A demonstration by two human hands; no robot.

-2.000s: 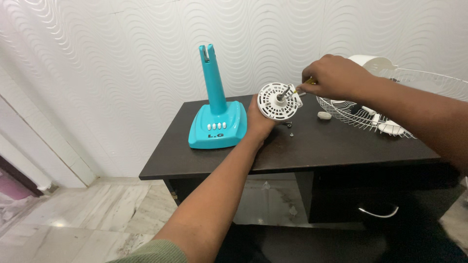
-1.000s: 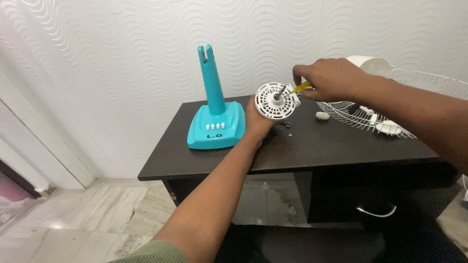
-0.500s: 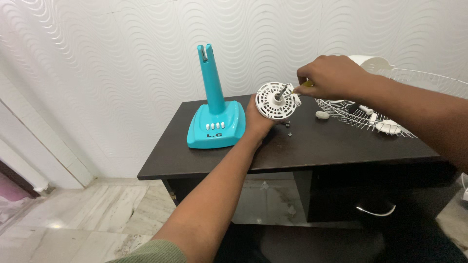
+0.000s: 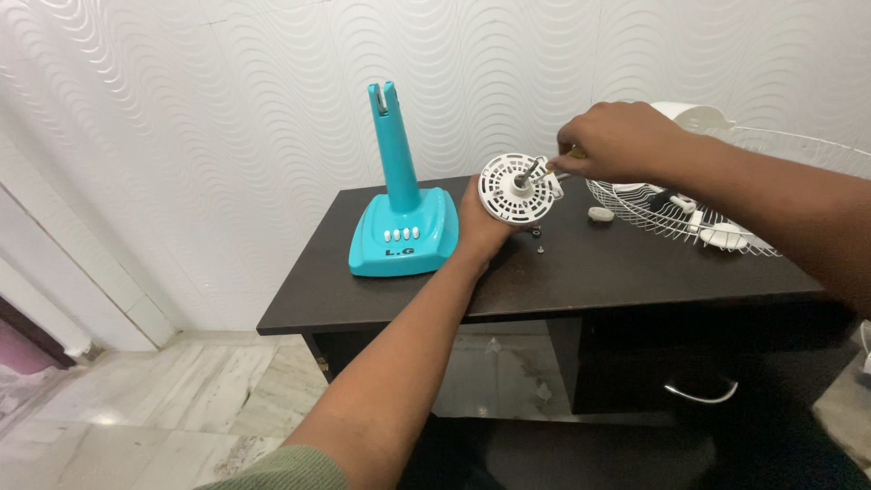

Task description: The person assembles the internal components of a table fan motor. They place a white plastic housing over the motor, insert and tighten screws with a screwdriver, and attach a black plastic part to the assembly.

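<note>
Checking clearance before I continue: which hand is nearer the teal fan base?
Left. The left hand sits just right of the teal fan base, holding the white motor housing; the right hand is farther right.

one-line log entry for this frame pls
left hand: holds round white slotted plastic disc | right hand: yellow-handled screwdriver at disc | teal fan base: on table

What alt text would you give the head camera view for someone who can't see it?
A person's left hand holds a round white slotted fan motor cover upright above a dark table, while the right hand works a yellow-handled screwdriver at its edge. A turquoise fan stand sits left; a white wire fan guard lies right.
</note>
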